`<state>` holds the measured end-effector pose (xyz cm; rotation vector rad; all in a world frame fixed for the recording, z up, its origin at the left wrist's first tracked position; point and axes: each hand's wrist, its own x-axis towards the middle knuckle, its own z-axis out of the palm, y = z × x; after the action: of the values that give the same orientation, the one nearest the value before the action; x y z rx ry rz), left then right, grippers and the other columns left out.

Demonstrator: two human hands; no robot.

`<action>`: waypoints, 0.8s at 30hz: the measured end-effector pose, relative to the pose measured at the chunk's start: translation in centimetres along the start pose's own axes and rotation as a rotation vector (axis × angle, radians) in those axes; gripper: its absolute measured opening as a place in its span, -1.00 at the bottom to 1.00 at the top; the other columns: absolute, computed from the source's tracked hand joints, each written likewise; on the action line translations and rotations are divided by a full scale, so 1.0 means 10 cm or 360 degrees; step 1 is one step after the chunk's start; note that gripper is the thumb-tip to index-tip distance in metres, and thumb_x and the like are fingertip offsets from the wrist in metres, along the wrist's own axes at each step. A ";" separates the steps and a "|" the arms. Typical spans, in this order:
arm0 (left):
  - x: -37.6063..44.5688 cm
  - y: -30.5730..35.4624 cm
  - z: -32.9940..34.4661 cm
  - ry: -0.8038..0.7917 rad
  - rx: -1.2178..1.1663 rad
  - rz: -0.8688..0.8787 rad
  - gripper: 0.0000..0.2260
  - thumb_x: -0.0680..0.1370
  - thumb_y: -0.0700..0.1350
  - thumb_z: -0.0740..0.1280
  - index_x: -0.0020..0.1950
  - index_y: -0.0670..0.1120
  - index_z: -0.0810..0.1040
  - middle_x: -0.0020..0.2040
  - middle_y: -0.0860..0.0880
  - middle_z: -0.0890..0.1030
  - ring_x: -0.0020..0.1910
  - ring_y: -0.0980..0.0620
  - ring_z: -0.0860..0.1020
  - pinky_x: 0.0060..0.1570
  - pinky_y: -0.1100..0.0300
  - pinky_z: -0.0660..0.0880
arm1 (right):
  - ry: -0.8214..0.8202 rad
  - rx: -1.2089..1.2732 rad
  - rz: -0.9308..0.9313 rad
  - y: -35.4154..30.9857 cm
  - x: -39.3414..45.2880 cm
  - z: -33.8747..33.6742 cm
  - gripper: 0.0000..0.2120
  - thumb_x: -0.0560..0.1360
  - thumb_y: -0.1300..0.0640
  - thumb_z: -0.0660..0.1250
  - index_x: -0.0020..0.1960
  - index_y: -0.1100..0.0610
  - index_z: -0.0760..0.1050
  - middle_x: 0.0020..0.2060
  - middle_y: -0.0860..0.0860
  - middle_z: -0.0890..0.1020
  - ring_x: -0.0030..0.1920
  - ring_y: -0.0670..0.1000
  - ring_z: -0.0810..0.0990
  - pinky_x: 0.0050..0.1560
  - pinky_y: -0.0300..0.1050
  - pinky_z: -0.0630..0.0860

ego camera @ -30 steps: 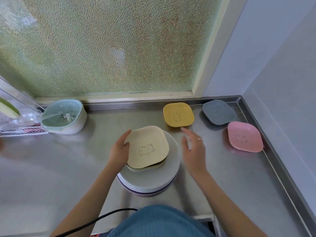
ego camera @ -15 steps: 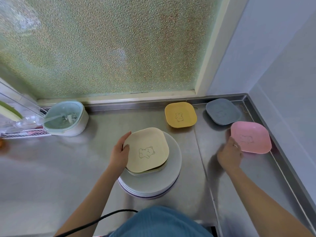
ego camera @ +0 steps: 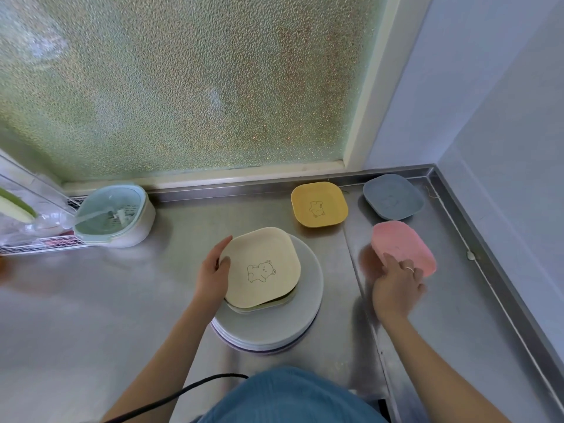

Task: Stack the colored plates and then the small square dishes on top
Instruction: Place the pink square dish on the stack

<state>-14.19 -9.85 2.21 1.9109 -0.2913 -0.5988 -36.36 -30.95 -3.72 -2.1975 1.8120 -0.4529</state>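
A stack of round plates (ego camera: 305,319) stands on the steel counter in front of me. On it lie a pale green square dish (ego camera: 276,303) and a cream square dish (ego camera: 262,267) with a bear drawing on top. My left hand (ego camera: 212,273) holds the cream dish by its left edge. My right hand (ego camera: 395,285) grips the near edge of the pink square dish (ego camera: 403,245), which is tilted and blurred. A yellow square dish (ego camera: 319,204) and a grey-blue square dish (ego camera: 393,195) sit flat at the back.
A mint-lidded white container (ego camera: 114,216) stands at the back left beside a wire rack (ego camera: 36,241). The counter's raised rim (ego camera: 500,264) runs along the right and back. A frosted window is behind. A black cable (ego camera: 171,398) hangs near my body.
My right hand swung from beside the stack out to the pink dish and took its near edge; the dish now tilts up. My left hand stayed on the cream dish.
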 end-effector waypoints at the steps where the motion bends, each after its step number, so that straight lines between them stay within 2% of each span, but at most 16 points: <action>1: 0.00 0.00 0.00 0.0001 -0.0016 -0.0006 -0.59 0.59 -0.32 0.09 0.38 -0.02 0.41 0.33 0.00 0.46 0.29 0.06 0.38 0.23 0.25 0.27 | 0.0071 0.0064 -0.0051 -0.10 -0.07 -0.04 -0.60 0.38 0.41 0.24 0.16 0.13 0.56 0.01 0.26 0.54 0.07 0.28 0.39 0.00 0.07 0.30; 4: -0.01 0.00 -0.01 -0.0018 -0.0037 -0.0028 -0.60 0.60 -0.29 0.08 0.39 -0.01 0.41 0.30 0.03 0.45 0.27 0.08 0.37 0.24 0.24 0.26 | 0.0211 0.0314 -0.0354 -0.44 -0.29 -0.17 -0.58 0.34 0.45 0.26 0.09 0.10 0.59 -0.14 0.19 0.57 -0.04 0.26 0.45 -0.11 0.03 0.34; 6: 0.00 0.00 -0.02 -0.0039 -0.0020 -0.0013 -0.60 0.60 -0.29 0.08 0.39 -0.02 0.40 0.30 0.03 0.44 0.29 0.07 0.36 0.25 0.24 0.26 | 0.0220 0.0527 -0.0651 -0.66 -0.46 -0.24 -0.62 0.37 0.40 0.23 0.05 0.07 0.60 -0.20 0.11 0.56 -0.08 0.15 0.42 -0.12 -0.05 0.29; 8: 0.02 0.00 -0.03 -0.0062 0.0020 0.0008 -0.61 0.60 -0.29 0.08 0.40 -0.06 0.39 0.28 0.04 0.44 0.27 0.10 0.37 0.26 0.24 0.27 | 0.0147 0.0632 -0.0986 -0.83 -0.63 -0.29 -0.65 0.38 0.35 0.22 0.04 0.02 0.58 -0.23 0.03 0.54 -0.11 0.04 0.35 -0.12 -0.12 0.25; 10: 0.04 -0.01 -0.04 -0.0075 0.0044 0.0030 -0.63 0.60 -0.28 0.09 0.39 -0.10 0.40 0.26 0.02 0.48 0.26 0.07 0.41 0.27 0.20 0.31 | 0.0026 0.0598 -0.1257 -0.95 -0.79 -0.33 -0.60 0.34 0.36 0.26 0.04 -0.03 0.55 -0.22 0.00 0.52 -0.11 0.01 0.35 -0.12 -0.14 0.24; 11: 0.05 -0.02 -0.04 -0.0077 0.0042 0.0054 -0.65 0.60 -0.28 0.10 0.36 -0.12 0.44 0.23 -0.01 0.53 0.24 0.03 0.45 0.24 0.16 0.37 | -0.0027 0.0545 -0.1354 -0.98 -0.86 -0.34 -0.58 0.32 0.37 0.26 0.05 -0.05 0.54 -0.21 -0.01 0.51 -0.10 0.01 0.35 -0.10 -0.15 0.24; 13: 0.05 -0.01 -0.06 -0.0072 0.0044 0.0112 -0.70 0.58 -0.31 0.14 0.22 -0.10 0.53 0.06 0.00 0.61 0.11 -0.03 0.54 0.04 0.15 0.47 | -0.0108 0.0454 -0.1491 -0.99 -0.97 -0.34 -0.58 0.31 0.33 0.23 0.05 -0.06 0.53 -0.19 -0.01 0.50 -0.08 0.01 0.36 -0.07 -0.16 0.23; 15: 0.05 0.01 -0.08 -0.0065 0.0067 0.0162 -0.70 0.57 -0.33 0.16 0.17 -0.05 0.54 0.00 0.03 0.61 0.04 -0.02 0.54 -0.05 0.17 0.47 | -0.0173 0.0447 -0.1536 -0.97 -1.03 -0.33 -0.66 0.36 0.25 0.20 0.03 -0.05 0.56 -0.16 -0.01 0.50 -0.05 0.00 0.36 -0.03 -0.16 0.23; 20: 0.05 0.07 -0.18 -0.0004 -0.0087 0.0020 -0.69 0.64 -0.10 0.09 0.35 -0.07 0.44 0.23 -0.09 0.54 0.22 -0.06 0.50 0.28 0.03 0.40 | -0.0323 0.0451 -0.1528 -0.97 -1.08 -0.30 -0.79 0.44 0.09 0.23 -0.01 -0.03 0.60 -0.07 -0.03 0.54 0.02 -0.03 0.38 0.01 -0.13 0.34; 22: 0.03 0.08 -0.21 -0.0008 -0.0211 -0.0077 -0.66 0.64 -0.02 0.05 0.34 -0.05 0.45 0.24 -0.17 0.55 0.23 -0.14 0.50 0.31 -0.02 0.37 | -0.0287 0.0505 -0.1447 -1.00 -1.10 -0.35 -0.82 0.43 0.02 0.24 -0.07 -0.07 0.61 -0.03 -0.07 0.56 0.07 -0.06 0.40 0.05 -0.08 0.34; 24: 0.02 0.11 -0.21 -0.0061 -0.0270 -0.0122 -0.66 0.63 0.04 0.06 0.30 -0.01 0.48 0.25 -0.12 0.56 0.22 -0.09 0.51 0.32 -0.03 0.37 | -0.0232 0.0613 -0.1329 -1.06 -1.10 -0.40 -0.83 0.42 -0.02 0.23 -0.09 -0.09 0.59 0.02 -0.09 0.56 0.12 -0.08 0.41 0.09 -0.07 0.29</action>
<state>-12.85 -8.73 3.79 1.7549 -0.1861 -0.6899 -30.31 -18.19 3.19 -2.5040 0.5882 -0.6949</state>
